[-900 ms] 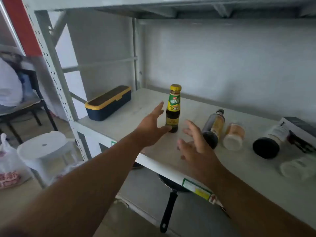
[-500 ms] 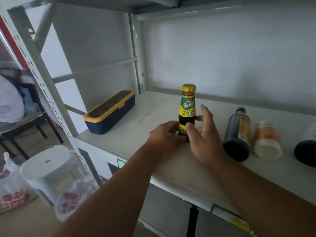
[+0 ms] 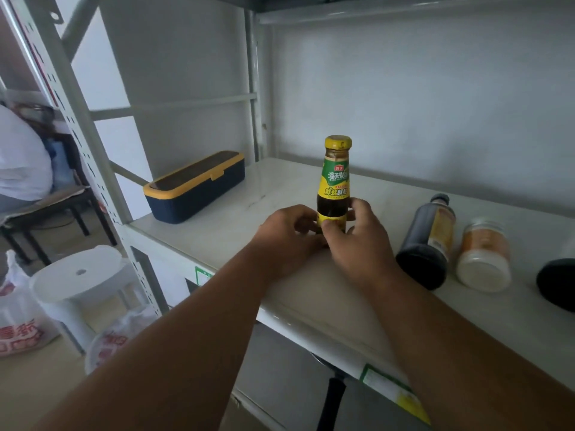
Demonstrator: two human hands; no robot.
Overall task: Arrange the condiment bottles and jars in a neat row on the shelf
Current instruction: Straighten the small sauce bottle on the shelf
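A pale grey wall [image 3: 420, 98] is rising behind the grip, a perforated metal upright [image 3: 77, 126] is standing to its left, and further left and below, a white round stool [image 3: 77, 275] and printed plastic bags [image 3: 18, 331] are sitting on the tan floor [image 3: 40, 387] beside a dark chair [image 3: 46, 209].

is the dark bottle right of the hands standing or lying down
Lying down. The dark bottle rests on its side on the shelf, round base toward the camera, cap pointing at the back wall.
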